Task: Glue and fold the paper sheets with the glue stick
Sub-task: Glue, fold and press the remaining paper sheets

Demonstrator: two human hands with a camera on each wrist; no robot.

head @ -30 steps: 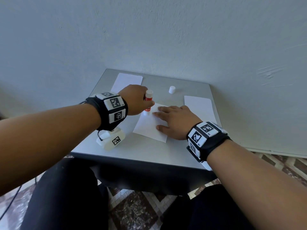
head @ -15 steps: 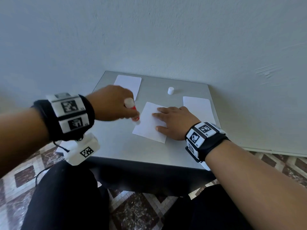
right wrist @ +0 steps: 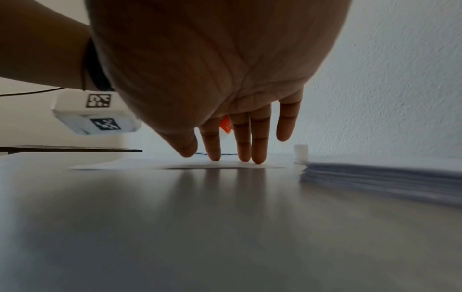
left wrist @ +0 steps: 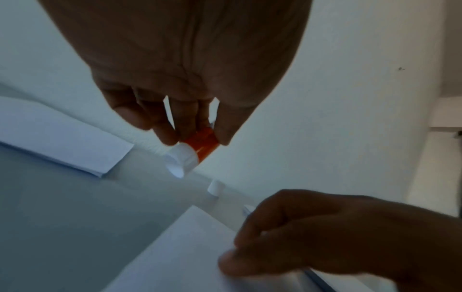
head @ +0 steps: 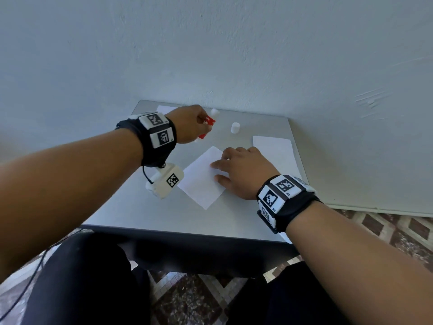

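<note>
My left hand [head: 189, 125] grips the red glue stick [head: 207, 124] tilted above the back of the grey table [head: 164, 219], apart from the sheet. In the left wrist view the fingers and thumb pinch the glue stick [left wrist: 200, 144], white end toward the table. My right hand [head: 241, 172] presses flat on a white paper sheet [head: 201, 181] lying cornerwise in the middle. The right wrist view shows straight fingertips [right wrist: 257, 158] resting on the sheet [right wrist: 150, 165]. The white cap [head: 235, 127] stands loose behind the sheet.
A stack of white sheets [head: 274, 151] lies at the table's right side, close to my right wrist. Folded papers [head: 164, 109] sit at the back left, partly behind my left wrist. A pale wall borders the table's far edge.
My left hand has lifted the glue stick off the sheet's left edge and carried it toward the back of the table. The sheet has turned cornerwise under my right hand.
</note>
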